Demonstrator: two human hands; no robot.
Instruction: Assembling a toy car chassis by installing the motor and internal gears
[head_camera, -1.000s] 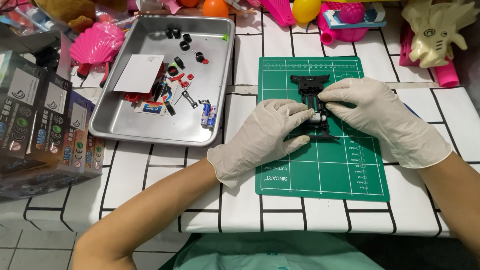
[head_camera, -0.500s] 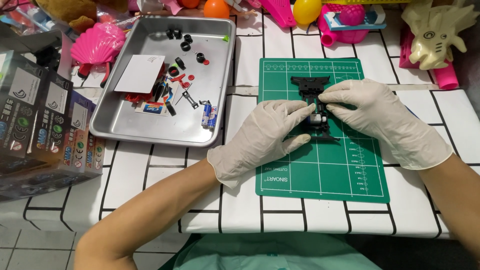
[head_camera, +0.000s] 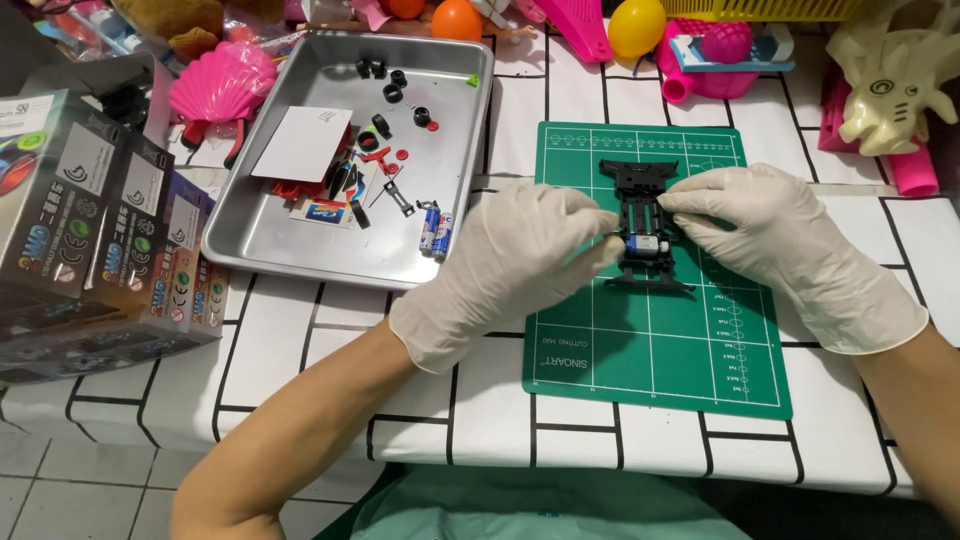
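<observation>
A black toy car chassis (head_camera: 640, 205) lies lengthwise on the green cutting mat (head_camera: 660, 340), a small silver and blue motor (head_camera: 643, 243) seated in its near end. Both hands wear white gloves. My left hand (head_camera: 510, 265) grips the chassis's left side near the motor with its fingertips. From the right, my right hand (head_camera: 790, 250) pinches the chassis's middle. The fingers cover part of the frame.
A metal tray (head_camera: 300, 245) at left holds a white card, two small batteries (head_camera: 436, 232), black wheels and small red and black parts. Stacked printed boxes (head_camera: 90, 230) stand at far left. Plastic toys line the back edge: pink shell (head_camera: 220, 85), yellow egg (head_camera: 636, 25), cream figure (head_camera: 890, 80).
Both hands stayed on the chassis; the fingertips shifted slightly around the motor end. Nothing else moved.
</observation>
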